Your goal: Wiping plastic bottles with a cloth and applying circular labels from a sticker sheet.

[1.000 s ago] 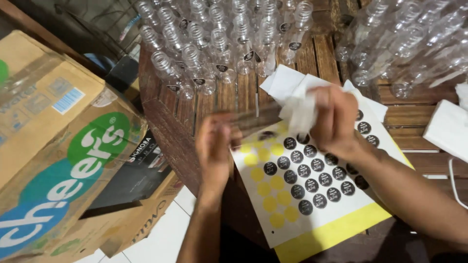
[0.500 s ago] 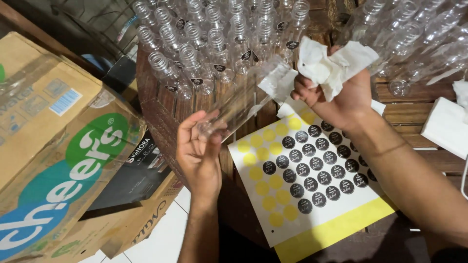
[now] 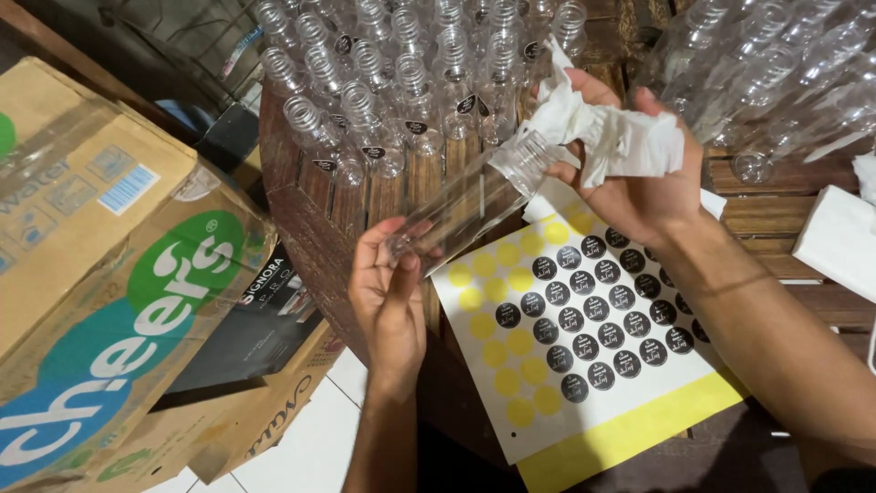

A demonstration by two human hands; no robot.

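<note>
From the head camera, the left hand (image 3: 391, 301) gripped the base of a clear plastic bottle (image 3: 470, 203), fingers closed round it, holding it tilted above the round wooden surface (image 3: 315, 228) near its left edge. The right hand (image 3: 630, 173) clamped a crumpled white tissue (image 3: 610, 137) against the bottle's threaded neck. Just beneath lay a white-and-yellow sticker sheet (image 3: 584, 329) of glossy round black labels, its lower corner overhanging the rim. Ribbed empty bottles (image 3: 392, 82) crowded the far side upright. Cardboard boxes (image 3: 100, 274) hemmed the left; white floor tiles (image 3: 301, 447) showed below.
</note>
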